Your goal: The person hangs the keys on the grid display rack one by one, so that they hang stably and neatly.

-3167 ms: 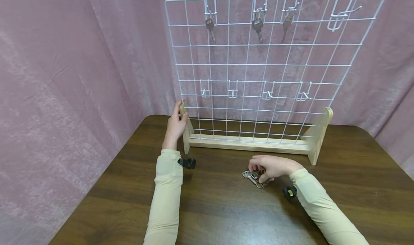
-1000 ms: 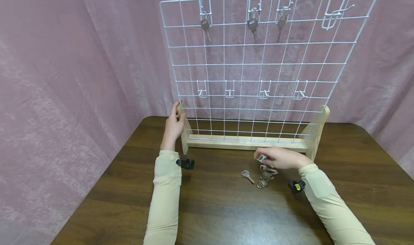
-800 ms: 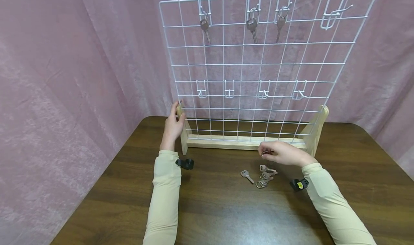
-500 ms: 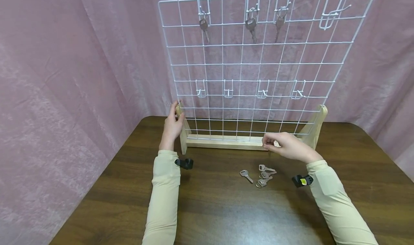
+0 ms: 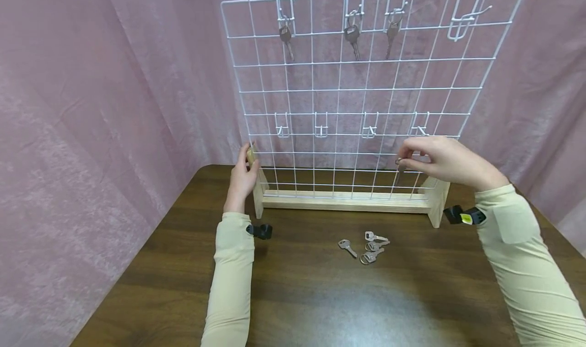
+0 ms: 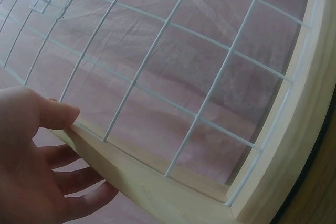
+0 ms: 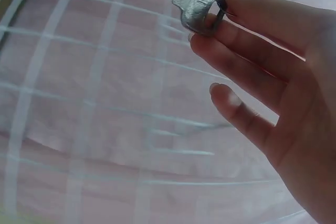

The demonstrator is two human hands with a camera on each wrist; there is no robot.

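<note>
My right hand (image 5: 441, 158) pinches a silver key (image 5: 401, 173) by its ring, in front of the lower right part of the white wire grid (image 5: 339, 89). In the right wrist view the key (image 7: 202, 6) points away from the fingertips of the hand (image 7: 273, 66). My left hand (image 5: 241, 178) holds the left wooden upright (image 5: 258, 184) of the stand; in the left wrist view the thumb of the hand (image 6: 31, 156) lies on the near side of the wood (image 6: 121, 169), the other fingers beyond it. Several keys (image 5: 375, 246) lie on the table.
Three upper hooks carry keys, among them the left key (image 5: 286, 34); the upper right hook (image 5: 466, 20) is bare. Four small hooks, one of them (image 5: 321, 131), sit lower on the grid. A pink curtain (image 5: 114, 133) stands behind the brown table (image 5: 297, 296).
My right hand has lifted a key from the group on the table and moved up and right to the grid. The left hand stays on the upright, and the view has shifted slightly.
</note>
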